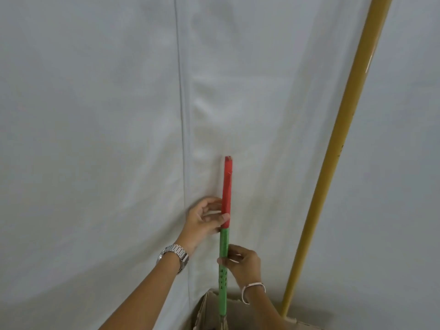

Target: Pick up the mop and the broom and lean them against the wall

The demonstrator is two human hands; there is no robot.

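The broom point(226, 210) stands almost upright in front of the white wall point(95, 139); its handle is red on top and green below, with bristles just showing at the bottom edge. My left hand point(204, 220) pinches the handle where red meets green. My right hand point(242, 260) holds the green part lower down. To the right, the mop's long yellow pole point(345, 139) slants against the wall, its head hidden below the frame. Neither hand touches the mop.
A cardboard box point(204, 308) sits at the bottom centre, around the broom's lower end. A vertical seam point(183, 115) runs down the wall left of the broom.
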